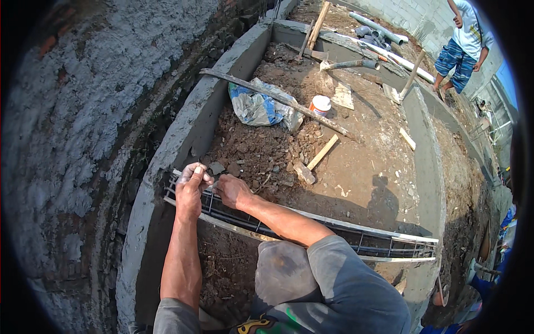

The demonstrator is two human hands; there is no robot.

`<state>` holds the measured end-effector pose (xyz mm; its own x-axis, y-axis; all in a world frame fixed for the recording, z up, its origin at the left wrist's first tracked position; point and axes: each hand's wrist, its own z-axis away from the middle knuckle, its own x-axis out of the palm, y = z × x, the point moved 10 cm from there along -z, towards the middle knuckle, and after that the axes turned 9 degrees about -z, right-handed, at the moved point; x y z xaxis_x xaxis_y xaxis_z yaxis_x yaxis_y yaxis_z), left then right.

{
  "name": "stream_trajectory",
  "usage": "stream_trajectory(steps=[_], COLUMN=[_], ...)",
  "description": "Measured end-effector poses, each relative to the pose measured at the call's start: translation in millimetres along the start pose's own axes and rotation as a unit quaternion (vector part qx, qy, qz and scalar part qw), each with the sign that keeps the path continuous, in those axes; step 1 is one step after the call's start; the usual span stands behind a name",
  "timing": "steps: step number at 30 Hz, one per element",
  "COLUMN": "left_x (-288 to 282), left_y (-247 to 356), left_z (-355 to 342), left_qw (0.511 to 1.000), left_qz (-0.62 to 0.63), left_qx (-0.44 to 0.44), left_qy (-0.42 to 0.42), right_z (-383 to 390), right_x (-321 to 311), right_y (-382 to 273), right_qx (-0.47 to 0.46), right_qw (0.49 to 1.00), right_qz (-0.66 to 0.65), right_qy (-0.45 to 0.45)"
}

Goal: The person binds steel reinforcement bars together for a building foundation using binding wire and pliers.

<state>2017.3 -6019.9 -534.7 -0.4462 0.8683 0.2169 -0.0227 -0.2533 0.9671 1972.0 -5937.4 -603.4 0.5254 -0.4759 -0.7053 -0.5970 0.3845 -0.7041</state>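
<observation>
A grey sleeve lay nearest the camera, with a grey knee beside it, both below and to the right of the hands. The left forearm rose almost straight, its wrist over the boards, and the left hand had its thumb against bent fingers. The right forearm slanted in from the right, and the right hand faced the left one just beside it, fingers curled inward. Both looked pinched on something small, but what, if anything, they grasped could not be told. Just left of the hands ran the grey wall, with a rough wall farther left; well to their right stood another low wall. Beyond the hands, soil spread out, and a hammer lay ahead of them to the right. The steel cage sat beneath the hands and stretched away to their right: dark, slim rods with crosswise ties, flanked by two pale boards, the nearer one smeared with dirt.
</observation>
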Motion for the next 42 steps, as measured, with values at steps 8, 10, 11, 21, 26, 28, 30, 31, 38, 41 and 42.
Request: stream_trajectory(steps=[8, 10, 11, 21, 26, 28, 30, 31, 38, 41, 42], left_x=[10.2, 23.7, 30.2, 29.5, 38.4, 33.7, -0.2, -7.4, -6.5, 6.1, 1.7], left_y=[-32.3, -36.0, -40.3, -49.4, -40.3, -48.2, -81.0, -85.8, -93.0, -87.4, -87.8], left_z=[-48.7, -51.9, -52.0, -51.6, -48.4, -40.8, -39.4, -34.5, -21.9, -25.2, -27.3], left_qw=[0.992, 0.987, 0.98, 0.959, 0.957, 0.938, 0.918, 0.931, 0.706, 0.685, 0.669], left_qz=[-0.12, -0.144, -0.168, -0.222, -0.223, -0.254, -0.284, -0.24, -0.628, -0.651, -0.673], left_qx=[-0.02, -0.043, -0.063, -0.077, -0.073, -0.056, -0.066, -0.084, 0.075, 0.025, -0.003], left_qy=[-0.04, -0.063, -0.085, -0.159, -0.168, -0.228, -0.268, -0.263, -0.318, -0.325, -0.314], right_z=[4.7, 6.2, 7.4, 6.7, -0.1, 0.3, -4.5, -3.8, -14.8, -13.3, -14.6], right_x=[-17.6, -18.1, -18.1, -13.6, -27.2, -27.2, -21.5, -18.2, -17.5, -25.6, -26.9], right_y=[-12.3, -7.4, -6.2, -11.9, 5.6, 16.7, 11.1, 13.0, 35.2, 37.5, 37.5], right_qx=[-0.073, -0.064, -0.06, -0.053, 0.035, 0.053, 0.062, 0.067, 0.116, 0.142, 0.143], right_qw=[0.988, 0.989, 0.989, 0.986, 0.983, 0.98, 0.969, 0.97, 0.954, 0.962, 0.965], right_qz=[-0.096, -0.094, -0.094, -0.133, -0.158, -0.181, -0.236, -0.232, -0.277, -0.231, -0.217], right_qy=[0.094, 0.097, 0.099, 0.091, 0.088, 0.069, 0.044, 0.038, 0.021, 0.025, 0.026])
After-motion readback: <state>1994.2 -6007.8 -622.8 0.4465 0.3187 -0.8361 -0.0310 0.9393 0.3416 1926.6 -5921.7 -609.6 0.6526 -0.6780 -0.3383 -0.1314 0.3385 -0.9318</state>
